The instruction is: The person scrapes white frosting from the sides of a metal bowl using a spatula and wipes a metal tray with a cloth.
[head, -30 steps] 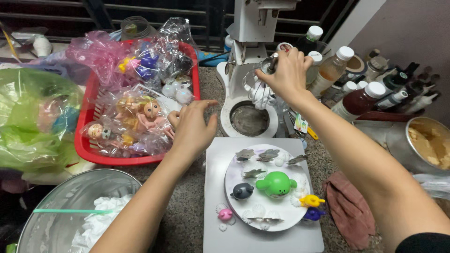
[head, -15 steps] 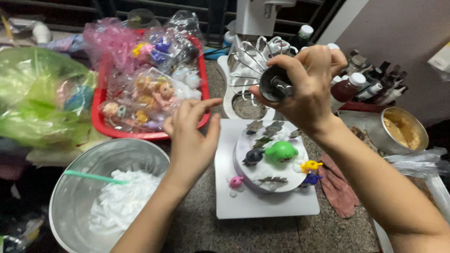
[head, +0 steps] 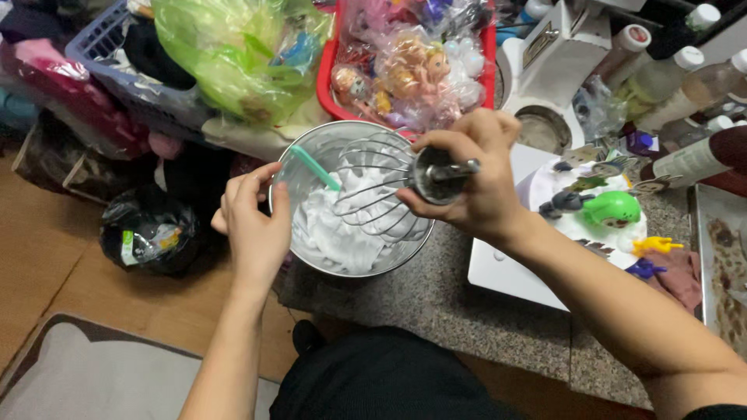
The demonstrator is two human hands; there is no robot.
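My right hand [head: 475, 179] grips a metal whisk attachment [head: 389, 187] by its hub, the wires held over a steel bowl [head: 299, 167] of white whipped cream [head: 342, 229]. A teal spatula [head: 315, 167] leans inside the bowl. My left hand [head: 253, 222] rests against the bowl's left rim, fingers curled around it. To the right, a small white cake [head: 599, 225] with a green toy figure [head: 611, 208] and other small decorations sits on a white square board [head: 506, 272].
A red basket [head: 331, 78] of bagged dolls and toys stands behind the bowl, a green plastic bag [head: 233, 54] to its left. A white stand mixer [head: 552, 70] and bottles [head: 677, 70] are at the back right. A metal tray [head: 720, 264] lies at far right.
My right hand carried the whisk attachment from the mixer to above the bowl of cream. My left hand moved onto the bowl's rim. The view swung left and down.
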